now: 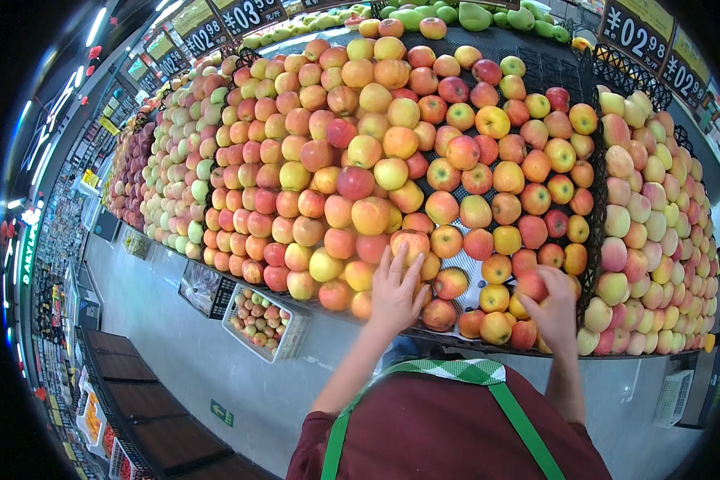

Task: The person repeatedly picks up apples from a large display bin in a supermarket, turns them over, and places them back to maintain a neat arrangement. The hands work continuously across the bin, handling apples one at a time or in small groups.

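A sloping shop display of red and yellow apples (369, 216) fills the middle of the view. My left hand (397, 287) rests with spread fingers on an orange-red apple (410, 241) in the lower middle of the pile; whether it grips the apple is unclear. On the right, my right hand (555, 303) has its fingers and thumb around a red apple (531, 285), just above the front rows. Between the hands, apples lie loosely spaced, and the pale perforated liner (462, 263) shows through the gaps.
Black mesh dividers (597, 198) separate the apples from paler fruit (648, 222) on the right. Down on the floor at left stands a white crate (263, 321) of fruit, beside a black crate (219, 295). Price signs (636, 33) line the top; dark brown shelving (147, 402) lies lower left.
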The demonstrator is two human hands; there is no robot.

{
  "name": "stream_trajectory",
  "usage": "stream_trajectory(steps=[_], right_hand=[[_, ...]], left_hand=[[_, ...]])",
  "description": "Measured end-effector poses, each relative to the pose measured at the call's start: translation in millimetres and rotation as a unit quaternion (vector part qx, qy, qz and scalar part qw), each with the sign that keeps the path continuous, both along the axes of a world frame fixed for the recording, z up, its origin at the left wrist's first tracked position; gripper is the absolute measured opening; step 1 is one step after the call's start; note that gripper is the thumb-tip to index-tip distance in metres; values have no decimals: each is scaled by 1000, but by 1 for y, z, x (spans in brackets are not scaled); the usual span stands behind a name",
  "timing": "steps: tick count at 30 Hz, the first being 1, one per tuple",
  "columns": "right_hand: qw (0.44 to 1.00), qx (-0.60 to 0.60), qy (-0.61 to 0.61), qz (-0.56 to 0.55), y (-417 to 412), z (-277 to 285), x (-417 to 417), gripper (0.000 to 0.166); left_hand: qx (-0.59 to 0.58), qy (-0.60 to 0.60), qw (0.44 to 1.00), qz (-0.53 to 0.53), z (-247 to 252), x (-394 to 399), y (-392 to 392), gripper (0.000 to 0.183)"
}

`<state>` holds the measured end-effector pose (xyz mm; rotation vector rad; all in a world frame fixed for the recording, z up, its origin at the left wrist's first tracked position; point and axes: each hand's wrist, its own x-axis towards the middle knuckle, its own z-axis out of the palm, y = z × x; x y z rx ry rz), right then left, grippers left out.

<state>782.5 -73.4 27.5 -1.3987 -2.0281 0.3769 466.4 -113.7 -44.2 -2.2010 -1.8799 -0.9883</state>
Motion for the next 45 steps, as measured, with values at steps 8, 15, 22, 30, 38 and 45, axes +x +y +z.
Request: stream_trajectory(steps=[8, 15, 22, 30, 38, 45], right_hand=[[966, 132, 145, 167, 88, -16, -189, 45], [962, -1, 139, 233, 119, -44, -212, 53], [947, 9, 179, 265, 115, -41, -214, 21], [963, 23, 145, 227, 95, -42, -218, 26], [937, 52, 79, 337, 87, -22, -206, 29], [955, -51, 254, 147, 104, -56, -208, 35]], left_hand=[[2, -15, 1000, -3, -2, -4, 0, 63], [-5, -13, 1000, 8, -5, -3, 0, 59], [10, -32, 999, -1, -8, -4, 2, 57], [10, -35, 999, -6, -6, -4, 4, 50], [14, -40, 999, 8, -11, -4, 2, 47], [2, -44, 999, 6, 3, -2, 3, 51]])
